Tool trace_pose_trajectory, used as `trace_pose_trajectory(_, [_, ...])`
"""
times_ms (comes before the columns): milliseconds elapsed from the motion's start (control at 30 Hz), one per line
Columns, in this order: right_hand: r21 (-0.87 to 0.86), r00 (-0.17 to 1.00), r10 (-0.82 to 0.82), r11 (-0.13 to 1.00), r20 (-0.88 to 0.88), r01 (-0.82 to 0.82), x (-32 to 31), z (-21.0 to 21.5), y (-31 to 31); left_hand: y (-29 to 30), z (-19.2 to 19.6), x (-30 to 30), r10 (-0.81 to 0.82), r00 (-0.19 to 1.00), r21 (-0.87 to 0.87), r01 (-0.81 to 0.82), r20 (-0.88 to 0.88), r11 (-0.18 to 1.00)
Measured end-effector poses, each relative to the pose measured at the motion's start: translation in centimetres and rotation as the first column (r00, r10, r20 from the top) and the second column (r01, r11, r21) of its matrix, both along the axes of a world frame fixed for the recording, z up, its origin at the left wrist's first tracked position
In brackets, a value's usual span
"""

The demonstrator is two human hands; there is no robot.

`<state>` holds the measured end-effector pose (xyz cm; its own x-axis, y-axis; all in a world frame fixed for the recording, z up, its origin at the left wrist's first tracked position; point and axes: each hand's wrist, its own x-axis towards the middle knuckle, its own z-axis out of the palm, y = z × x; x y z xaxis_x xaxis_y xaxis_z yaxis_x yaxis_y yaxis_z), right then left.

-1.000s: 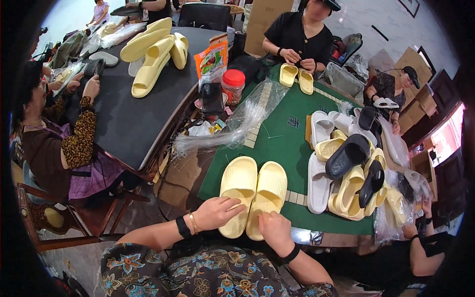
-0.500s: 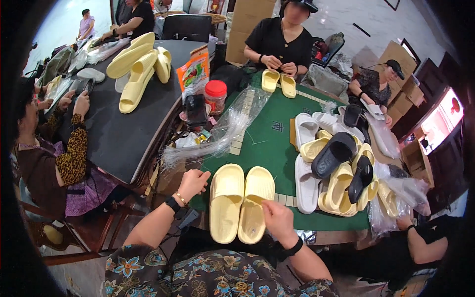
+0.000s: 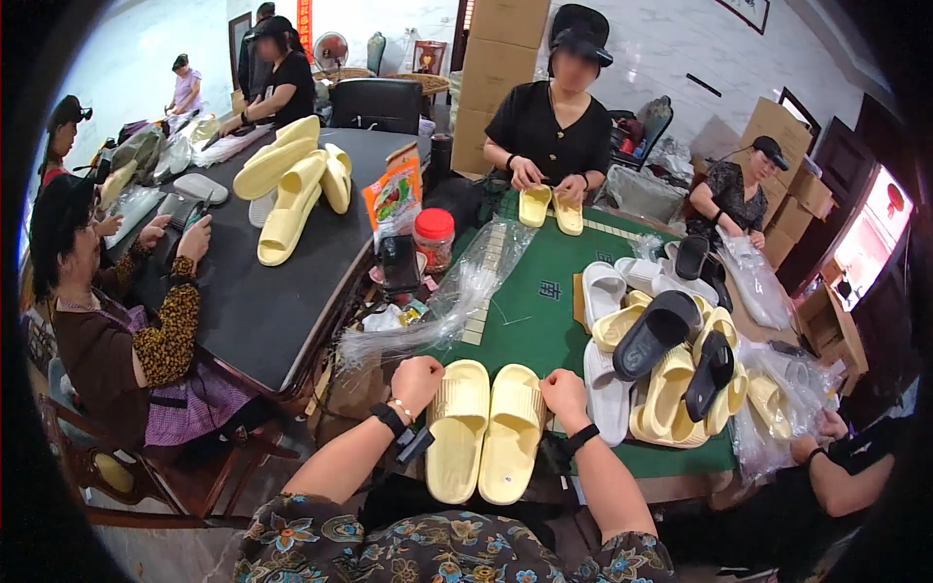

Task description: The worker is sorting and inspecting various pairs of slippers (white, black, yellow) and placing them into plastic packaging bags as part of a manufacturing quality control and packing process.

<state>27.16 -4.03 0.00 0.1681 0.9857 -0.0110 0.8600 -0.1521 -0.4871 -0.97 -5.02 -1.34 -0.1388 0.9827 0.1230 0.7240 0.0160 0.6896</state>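
Note:
A pair of pale yellow slide slippers stands side by side at the near table edge, toes away from me: the left slipper (image 3: 457, 428) and the right slipper (image 3: 511, 432). A small spot shows on the right one's footbed. My left hand (image 3: 416, 383) is closed in a pinch beside the left slipper's ribbed strap. Opposite it, my right hand (image 3: 566, 398) is closed at the outer side of the right slipper's strap. What the fingertips hold, if anything, is too small to make out.
A heap of yellow, white and black slippers (image 3: 671, 355) lies to the right on the green table (image 3: 535, 335). Clear plastic strands (image 3: 428, 321) lie left, near a red-lidded jar (image 3: 433, 239). Across the table a co-worker (image 3: 549, 121) handles another yellow pair. More slippers (image 3: 292, 209) sit on the black table.
My right hand has moved from inside the right slipper's opening to its outer side. My left hand has come close to the left slipper's strap. The view has tilted up.

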Motion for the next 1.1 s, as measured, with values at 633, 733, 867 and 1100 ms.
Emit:
trace_pose_trajectory(633, [0.499, 0.865, 0.403, 0.839, -0.298, -0.219, -6.4, 0.6, -2.0, 0.1, 1.9, 5.0, -0.369, 0.888, 0.247, 0.306, 0.274, 0.919])
trace_pose_trajectory(733, [0.544, 0.858, 0.420, 0.812, -0.295, -0.210, -6.3, 0.4, -2.1, 0.1, 1.9, 5.2, -0.363, 0.892, 0.243, 0.301, 0.271, 0.922])
trace_pose_trajectory(867, [0.553, 0.874, 0.408, 0.807, -0.265, -0.209, -6.4, 0.7, -2.2, 0.0, 1.7, 5.3, -0.346, 0.903, 0.241, 0.287, 0.256, 0.927])
trace_pose_trajectory(1100, [0.580, 0.882, 0.413, 0.785, -0.228, -0.217, -6.5, 0.2, -1.9, 0.3, 1.3, 5.2, -0.408, 0.879, 0.284, 0.336, 0.248, 0.898])
